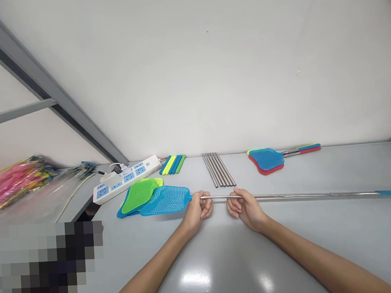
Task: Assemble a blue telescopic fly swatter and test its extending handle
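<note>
A single view from a camera worn on the person's head, looking forward and down across a grey table (221, 259) toward a white wall (211, 75). The left hand (199, 209) and right hand (244, 207) sit near the centre of the view, close to the lens, forearms entering from the bottom edge. The wall rises beyond the hands.

small assembly workbench, not a home

looks like a little workshop or packing station for fly swatters. plain grey table (221, 259) against a bare white wall (211, 75), with parts sorted in neat groups: steel rods (218, 169), coloured grips (173, 164), loose swatter heads (142, 195), and finished swatters (268, 160) set aside. a bag of bright packaged stock (17, 182) sits at the left next to a power strip (127, 178).
</note>
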`<action>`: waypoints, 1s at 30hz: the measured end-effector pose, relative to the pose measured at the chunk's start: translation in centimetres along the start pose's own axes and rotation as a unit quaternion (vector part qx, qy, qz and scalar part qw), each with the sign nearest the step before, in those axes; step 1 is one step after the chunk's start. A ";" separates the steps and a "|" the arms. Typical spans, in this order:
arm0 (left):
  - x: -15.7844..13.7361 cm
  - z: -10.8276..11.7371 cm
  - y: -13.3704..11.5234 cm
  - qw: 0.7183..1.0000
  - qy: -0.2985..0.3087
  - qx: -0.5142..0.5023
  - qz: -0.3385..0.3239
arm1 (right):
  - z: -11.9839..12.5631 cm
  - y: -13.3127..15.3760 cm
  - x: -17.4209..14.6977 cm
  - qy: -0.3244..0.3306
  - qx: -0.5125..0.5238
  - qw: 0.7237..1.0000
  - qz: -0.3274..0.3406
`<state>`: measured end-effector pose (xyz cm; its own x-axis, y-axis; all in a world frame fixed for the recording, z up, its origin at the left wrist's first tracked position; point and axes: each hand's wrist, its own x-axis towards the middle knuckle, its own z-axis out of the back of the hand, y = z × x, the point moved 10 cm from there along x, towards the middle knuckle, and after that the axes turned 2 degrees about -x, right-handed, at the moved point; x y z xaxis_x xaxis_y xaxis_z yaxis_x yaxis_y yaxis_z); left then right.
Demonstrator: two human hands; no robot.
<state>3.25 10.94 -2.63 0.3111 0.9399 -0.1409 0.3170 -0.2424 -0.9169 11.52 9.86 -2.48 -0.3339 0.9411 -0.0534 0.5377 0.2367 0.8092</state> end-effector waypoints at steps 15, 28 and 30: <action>-1.0 -1.9 1.3 0.999 0.029 0.016 0.014 | -0.9 -0.3 -0.2 0.035 -0.010 0.999 0.000; -1.3 -2.4 1.4 0.999 0.036 0.036 0.014 | -1.1 -0.6 -0.2 0.055 -0.051 0.997 0.010; -1.4 -2.6 1.3 0.998 0.039 0.038 0.013 | -1.1 -0.7 -0.2 0.061 -0.063 0.996 0.010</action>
<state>5.57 8.69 -2.63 0.3873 0.9116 -0.1375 0.2409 -0.2441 -0.9394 10.35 9.18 -2.36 -0.4206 0.9068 0.0289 0.4469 0.1794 0.8764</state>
